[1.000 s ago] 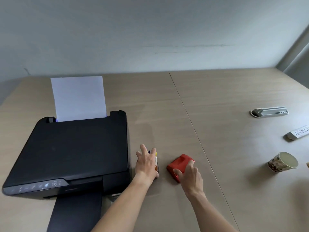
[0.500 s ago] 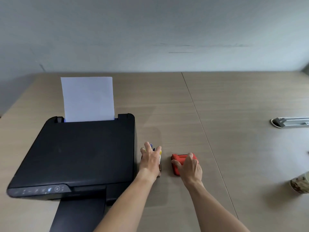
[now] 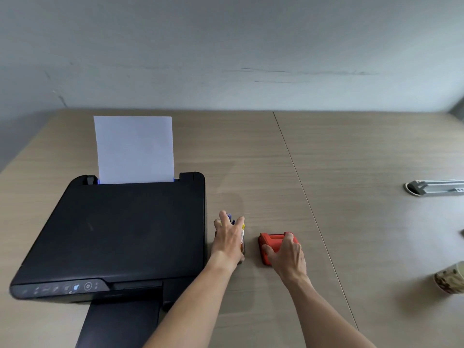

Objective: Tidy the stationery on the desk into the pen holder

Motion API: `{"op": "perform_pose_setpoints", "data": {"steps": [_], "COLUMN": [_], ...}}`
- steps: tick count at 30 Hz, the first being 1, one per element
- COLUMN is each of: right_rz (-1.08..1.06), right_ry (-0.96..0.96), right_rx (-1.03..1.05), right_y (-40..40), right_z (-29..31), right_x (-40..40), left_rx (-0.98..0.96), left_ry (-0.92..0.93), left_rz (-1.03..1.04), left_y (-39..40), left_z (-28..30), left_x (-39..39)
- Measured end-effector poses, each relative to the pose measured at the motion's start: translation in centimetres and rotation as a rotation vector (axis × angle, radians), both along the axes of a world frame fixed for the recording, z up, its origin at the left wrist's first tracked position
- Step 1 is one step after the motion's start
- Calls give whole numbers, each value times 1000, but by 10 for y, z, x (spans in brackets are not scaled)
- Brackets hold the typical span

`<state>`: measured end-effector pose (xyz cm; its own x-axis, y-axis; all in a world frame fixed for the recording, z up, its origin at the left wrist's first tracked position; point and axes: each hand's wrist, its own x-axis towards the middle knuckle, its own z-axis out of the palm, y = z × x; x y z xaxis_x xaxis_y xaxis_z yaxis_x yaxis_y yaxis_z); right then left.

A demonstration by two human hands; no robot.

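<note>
My left hand [image 3: 229, 238] lies over a small pen holder [image 3: 242, 241] standing beside the printer's right edge; purple and yellow pen tips [image 3: 230, 218] stick out past my fingers, and most of the holder is hidden. My right hand [image 3: 286, 254] grips a red stapler-like item [image 3: 272, 241] that rests on the desk just right of the holder, with my fingers curled over its right end and my thumb at its near left corner.
A black printer [image 3: 130, 234] with an upright white sheet [image 3: 134, 149] fills the left of the wooden desk [image 3: 351, 159]. At the right edge lie a grey flat device [image 3: 435, 187] and a tipped paper cup [image 3: 450, 278].
The red item has turned from diagonal to square with the desk under my right hand. My left hand has stayed on the pen holder. The view has swung left, pushing cup and grey device toward the right edge.
</note>
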<state>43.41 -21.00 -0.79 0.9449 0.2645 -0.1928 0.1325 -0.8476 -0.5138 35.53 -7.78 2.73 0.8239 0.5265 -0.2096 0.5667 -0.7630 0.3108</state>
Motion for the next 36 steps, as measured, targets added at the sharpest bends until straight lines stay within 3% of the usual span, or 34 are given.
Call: {"op": "perform_pose_setpoints", "data": {"steps": [19,36], "right_rz": [58,132], "right_ry": [14,-13], "right_rx": [25,-21], "right_y": [49,63], "right_z": [7,5], "right_x": [30,45], "left_rx": [-58,-45], "left_ry": [-138,-113], "left_rz": [106,119], "left_y": [32,55], "left_z": [-15,-20], "left_x": [41,59]}}
